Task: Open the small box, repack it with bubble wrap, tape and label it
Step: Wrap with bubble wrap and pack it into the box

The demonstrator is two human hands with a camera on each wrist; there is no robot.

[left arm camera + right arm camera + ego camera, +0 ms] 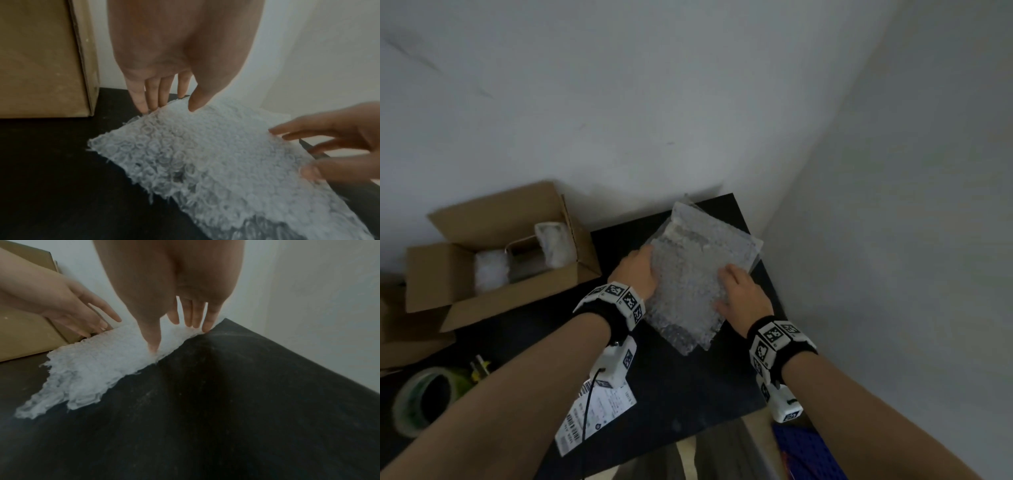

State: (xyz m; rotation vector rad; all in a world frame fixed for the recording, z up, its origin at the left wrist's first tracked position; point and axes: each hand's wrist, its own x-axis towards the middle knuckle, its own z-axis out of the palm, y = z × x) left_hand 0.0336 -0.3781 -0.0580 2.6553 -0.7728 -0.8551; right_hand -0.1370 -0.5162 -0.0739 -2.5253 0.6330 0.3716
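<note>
A stack of clear bubble wrap [698,274] lies on the black table [688,394] near its far right corner. My left hand [637,274] is at the stack's left edge, fingers straight, thumb on top of the bubble wrap [216,154]. My right hand [739,294] rests on the right side with fingers spread and the thumb pressing the bubble wrap [92,369]. The small cardboard box [500,253] stands open at the left, with white padding and a metal item inside. A tape roll [424,397] and a printed label sheet [595,418] lie at the near left.
White walls meet right behind the table's far right corner. A yellow-handled tool [479,370] lies beside the tape. More flat cardboard [400,339] sits at the far left edge. A blue perforated object [808,452] is below the table's near right edge.
</note>
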